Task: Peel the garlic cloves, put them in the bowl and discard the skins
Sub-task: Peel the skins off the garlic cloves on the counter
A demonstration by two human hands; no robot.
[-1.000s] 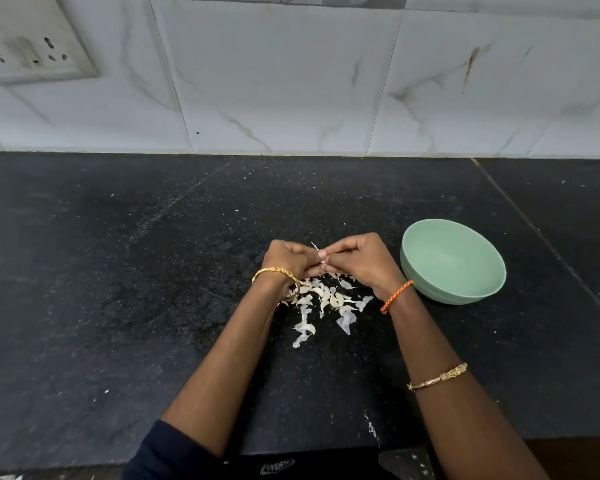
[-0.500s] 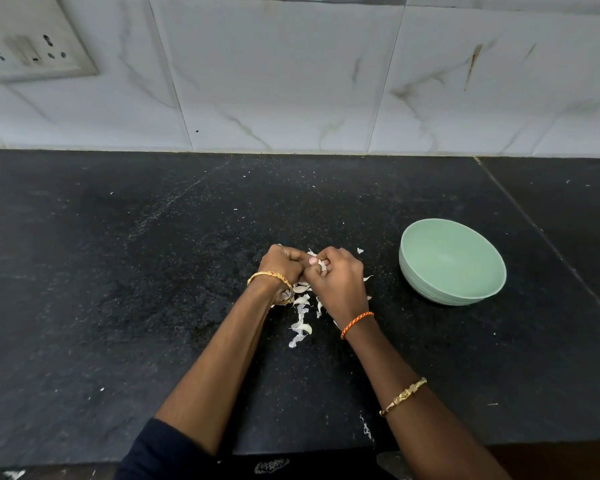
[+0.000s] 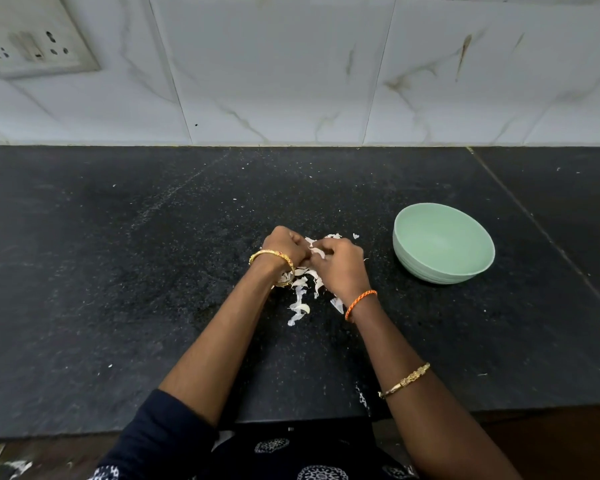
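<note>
My left hand and my right hand meet fingertip to fingertip low over the black counter. Both have curled fingers that pinch a small pale garlic clove with skin on it, mostly hidden between them. A heap of white garlic skins lies on the counter under and just in front of the hands. The pale green bowl stands to the right of my right hand, and its visible inside holds nothing.
A marble-look tiled wall rises behind the counter, with a switch and socket plate at the upper left. A seam in the counter runs diagonally past the bowl. The counter's front edge is near my body.
Both hands dropped lower onto the skin pile, and my right wrist swung left, away from the bowl. The hands are still pinched together on the clove.
</note>
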